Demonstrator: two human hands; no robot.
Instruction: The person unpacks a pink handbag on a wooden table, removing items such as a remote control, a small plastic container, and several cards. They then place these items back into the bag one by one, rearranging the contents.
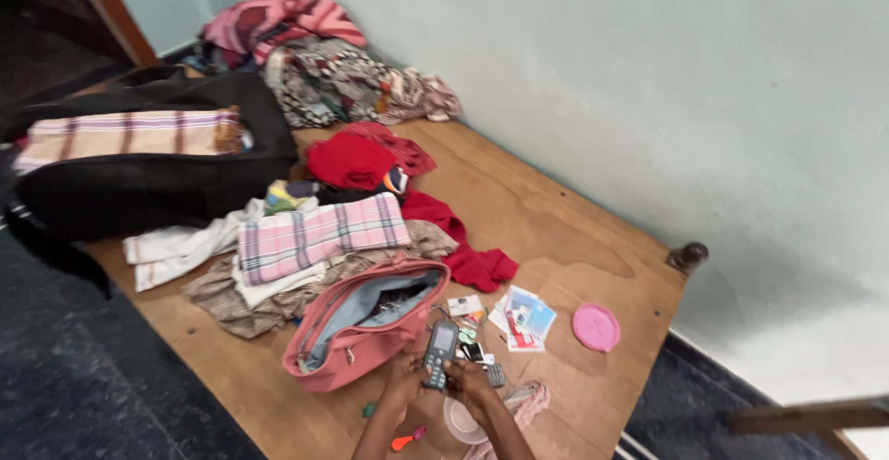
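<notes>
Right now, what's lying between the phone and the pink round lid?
In the head view, loose cards and papers lie between the phone and pink lid.

Pale green wall (648, 80) runs along the right, lit softly and evenly. A bare wooden platform bed (565, 228) sits against it, one dark round post (687, 256) at its corner. Dark speckled floor (83, 377) spreads below.

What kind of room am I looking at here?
Probably a bedroom or living room in a home. A bare wooden platform like a bed base stands against a plain wall, strewn with folded clothes, an open pink handbag and an open black bag.
</notes>
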